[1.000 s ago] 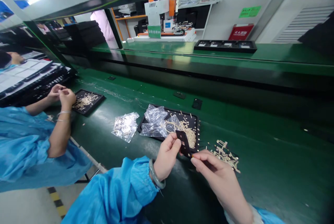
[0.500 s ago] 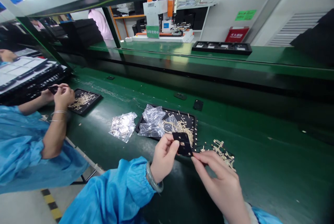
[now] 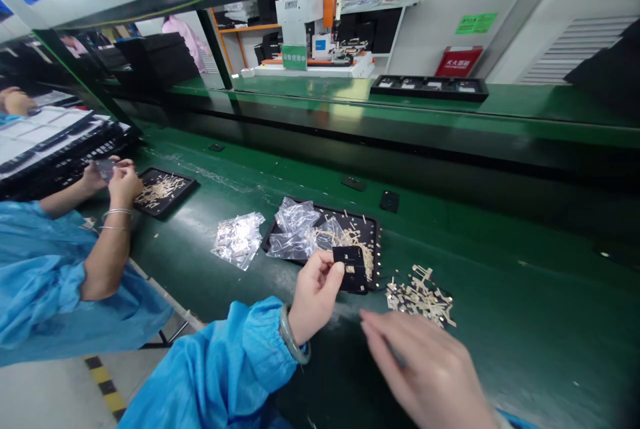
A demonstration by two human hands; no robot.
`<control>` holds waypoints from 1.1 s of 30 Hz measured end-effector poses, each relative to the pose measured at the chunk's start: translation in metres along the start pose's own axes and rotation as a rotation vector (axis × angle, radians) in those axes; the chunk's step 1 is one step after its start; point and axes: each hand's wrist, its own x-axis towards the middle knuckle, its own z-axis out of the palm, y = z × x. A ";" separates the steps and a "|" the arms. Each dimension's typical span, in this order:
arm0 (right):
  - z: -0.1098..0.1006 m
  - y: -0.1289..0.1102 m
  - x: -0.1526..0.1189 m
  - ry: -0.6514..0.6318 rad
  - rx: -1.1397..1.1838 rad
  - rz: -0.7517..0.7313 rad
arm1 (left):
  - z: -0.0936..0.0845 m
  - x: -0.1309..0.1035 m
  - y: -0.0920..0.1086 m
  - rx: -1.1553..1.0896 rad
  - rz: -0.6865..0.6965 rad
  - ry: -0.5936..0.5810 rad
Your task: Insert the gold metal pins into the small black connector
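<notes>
My left hand pinches a thin black plate with small cutouts and a light piece near its middle, holding it tilted over the near edge of a black tray. Apart from the plate, to its lower right, is my right hand. Its thumb and index tips are close together but blurred; whether anything is between them cannot be made out. Beyond the right hand lies a loose pile of small beige strips. The tray carries more beige strips and clear plastic bags.
Left of the tray lies a clear bag of small parts. Black plates lie farther back. At left, a co-worker's hands work beside another black tray. A raised shelf runs along the back, bearing a compartmented tray.
My right hand has come away from the black plate's corner and moved down toward me. My left hand still holds the plate. The co-worker now holds a paler, see-through piece.
</notes>
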 end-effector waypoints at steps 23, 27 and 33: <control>0.010 0.041 0.004 -0.141 0.688 0.551 | 0.002 0.000 -0.007 0.177 -0.033 -0.348; 0.012 0.041 0.002 -0.143 0.904 0.698 | 0.002 0.002 -0.006 0.209 -0.031 -0.362; 0.013 0.041 0.000 -0.172 1.088 0.781 | 0.000 0.005 -0.001 0.303 0.104 -0.419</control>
